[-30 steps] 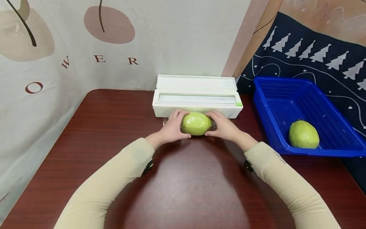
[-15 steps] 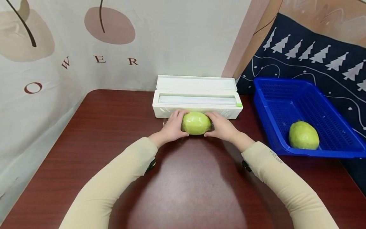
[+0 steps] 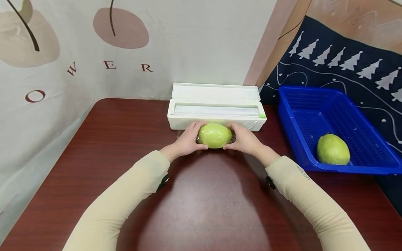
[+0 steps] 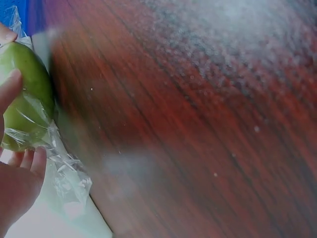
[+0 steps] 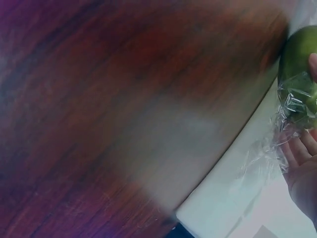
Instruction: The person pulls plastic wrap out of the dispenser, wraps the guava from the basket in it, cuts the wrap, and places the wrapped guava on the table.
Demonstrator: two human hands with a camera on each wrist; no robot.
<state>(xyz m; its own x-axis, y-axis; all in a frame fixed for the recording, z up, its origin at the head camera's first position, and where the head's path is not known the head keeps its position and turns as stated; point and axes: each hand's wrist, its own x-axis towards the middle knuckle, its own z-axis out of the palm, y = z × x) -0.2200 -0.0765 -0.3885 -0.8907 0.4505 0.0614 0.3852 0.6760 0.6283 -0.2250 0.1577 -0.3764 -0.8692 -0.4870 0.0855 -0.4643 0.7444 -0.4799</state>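
Note:
A green guava [image 3: 215, 135], covered in clear plastic film, is held at the front of a white cling film box [image 3: 216, 111]. My left hand [image 3: 188, 139] grips its left end, thumb at the near side and fingers at the far side. At the other end my right hand [image 3: 244, 140] holds it the same way. Loose crumpled film [image 4: 69, 178] sticks out beside the fingers in the left wrist view. More film [image 5: 285, 114] bunches near the fingers in the right wrist view. The fingertips behind the fruit are partly hidden.
The box's lid [image 3: 216, 92] stands raised against the wall cloth, with a green slider [image 3: 262, 116] at its right end. To the right, a blue plastic basket [image 3: 298, 130] holds another green guava [image 3: 333, 149]. Brown wooden tabletop [image 3: 204, 202] lies in front.
Both hands keep their hold on the wrapped guava, which shifts only very slightly. The box, the basket and the other guava stay in place.

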